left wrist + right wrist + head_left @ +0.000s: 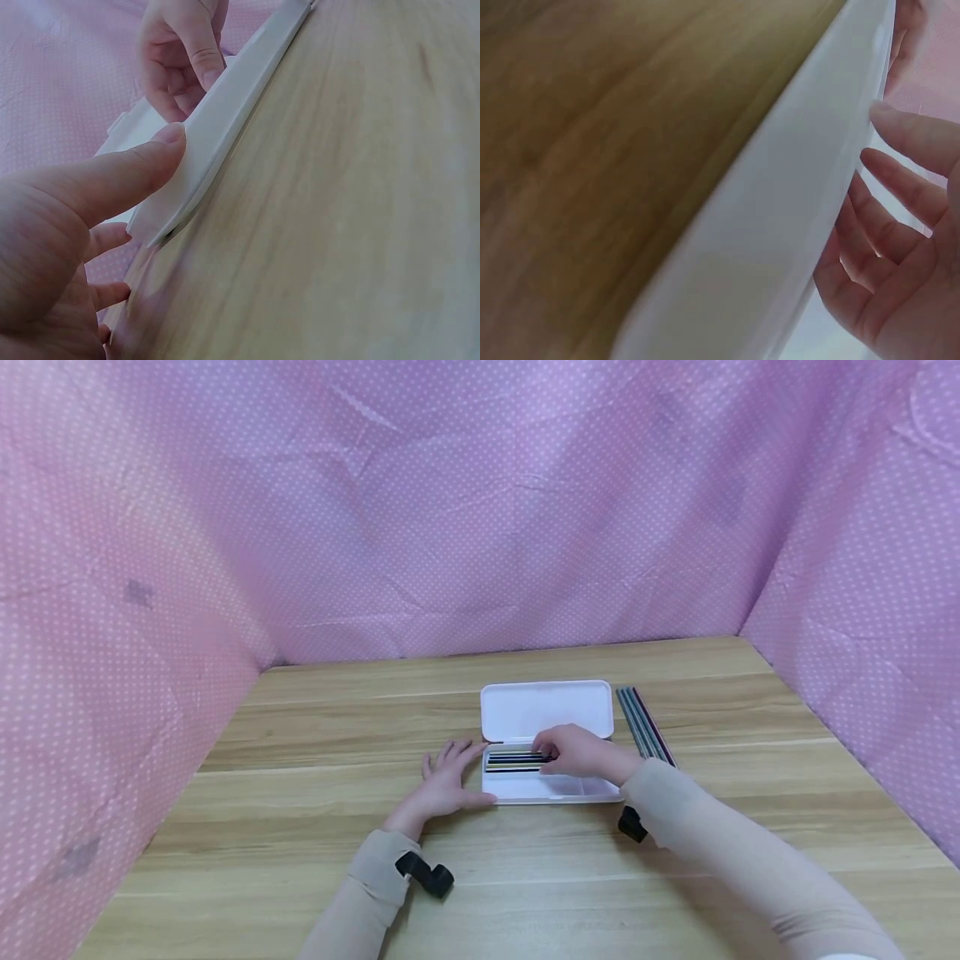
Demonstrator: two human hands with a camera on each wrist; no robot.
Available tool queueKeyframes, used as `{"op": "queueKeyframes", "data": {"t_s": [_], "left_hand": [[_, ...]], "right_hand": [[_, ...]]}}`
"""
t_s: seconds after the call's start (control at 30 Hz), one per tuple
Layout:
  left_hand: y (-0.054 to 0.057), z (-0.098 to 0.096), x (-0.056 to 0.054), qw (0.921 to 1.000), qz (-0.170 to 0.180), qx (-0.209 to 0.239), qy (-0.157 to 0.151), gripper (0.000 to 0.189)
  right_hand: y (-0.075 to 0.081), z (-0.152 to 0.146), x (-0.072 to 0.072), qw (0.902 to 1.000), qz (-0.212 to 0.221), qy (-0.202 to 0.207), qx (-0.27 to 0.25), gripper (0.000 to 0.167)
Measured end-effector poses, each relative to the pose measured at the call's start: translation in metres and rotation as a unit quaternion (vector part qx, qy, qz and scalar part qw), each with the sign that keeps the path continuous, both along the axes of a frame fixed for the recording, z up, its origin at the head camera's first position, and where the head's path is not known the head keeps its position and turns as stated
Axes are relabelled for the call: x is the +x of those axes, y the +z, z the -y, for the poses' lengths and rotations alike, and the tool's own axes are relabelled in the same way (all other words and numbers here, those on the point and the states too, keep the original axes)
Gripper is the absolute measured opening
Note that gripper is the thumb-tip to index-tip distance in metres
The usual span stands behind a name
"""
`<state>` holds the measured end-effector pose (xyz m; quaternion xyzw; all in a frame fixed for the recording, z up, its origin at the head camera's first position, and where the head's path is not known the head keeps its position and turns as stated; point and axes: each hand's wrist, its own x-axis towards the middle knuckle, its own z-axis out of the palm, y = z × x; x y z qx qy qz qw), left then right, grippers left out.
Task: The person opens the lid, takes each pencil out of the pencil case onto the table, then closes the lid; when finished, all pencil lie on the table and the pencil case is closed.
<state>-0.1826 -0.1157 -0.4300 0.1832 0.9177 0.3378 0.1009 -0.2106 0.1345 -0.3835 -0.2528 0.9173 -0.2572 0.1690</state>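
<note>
- The pencils (513,762) in front of me lie side by side across the back part of a white pencil case, with dark and yellow tones among them; their right ends run in under my right hand.
- The pencil case (517,787) sits on the table, open, its bare front part towards me.
- Its lid (546,710) is folded back on the far side, with the pale inside facing up.
- My right hand (576,752) reaches into the case over those right ends, fingers bent and thumb set apart from the index finger; the case wall hides part of the fingers in the right wrist view, so I cannot tell whether I have hold of a pencil.
- My left hand (444,787) is wide open, fingers spread, at the left end of the case; I have nothing gripped in it, and my thumb rests against the near left corner.
- Just beside the case, to the right, a few more pencils (645,725), greyish blue with a dark red one at the outer side, lie slanting on the table; my right forearm covers their near ends.
- Beige sleeves (697,810) cover my arms, and a black device (424,874) is fixed at my left wrist.
- The table (300,793) has a light wood grain.
- Pink cloth (480,510) with white dots hangs behind it and along both sides, creased in places.
</note>
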Motion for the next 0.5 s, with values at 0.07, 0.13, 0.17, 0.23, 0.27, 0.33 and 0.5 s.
{"op": "queueKeyframes", "data": {"t_s": [0.07, 0.13, 0.17, 0.23, 0.27, 0.33, 0.5], "left_hand": [[-0.0001, 0.0000, 0.0002, 1.0000, 0.001, -0.001, 0.000, 0.086], [-0.0008, 0.0004, 0.0001, 1.0000, 0.000, -0.001, -0.001, 0.087], [-0.0009, 0.0005, 0.0001, 1.0000, -0.001, -0.002, -0.001, 0.087], [-0.0008, 0.0005, 0.0001, 1.0000, 0.000, -0.005, -0.001, 0.087], [-0.0007, 0.0005, 0.0001, 1.0000, -0.001, -0.005, -0.001, 0.087], [-0.0001, 0.0003, 0.0001, 1.0000, -0.001, -0.007, -0.001, 0.087], [0.0004, 0.0002, -0.0001, 0.9999, 0.002, -0.011, -0.001, 0.087]], "right_hand": [[-0.0013, 0.0000, -0.0012, 1.0000, -0.001, 0.008, 0.003, 0.025], [-0.0027, -0.0005, -0.0025, 0.9997, -0.006, 0.022, 0.007, 0.023], [-0.0034, -0.0009, -0.0031, 0.9995, -0.009, 0.030, 0.010, 0.021], [-0.0038, -0.0015, -0.0041, 0.9990, -0.012, 0.040, 0.015, 0.020], [-0.0038, -0.0017, -0.0045, 0.9987, -0.013, 0.045, 0.018, 0.019], [-0.0033, -0.0020, -0.0055, 0.9982, -0.014, 0.054, 0.022, 0.019], [-0.0020, -0.0013, -0.0066, 0.9974, -0.015, 0.062, 0.034, 0.020]]}}
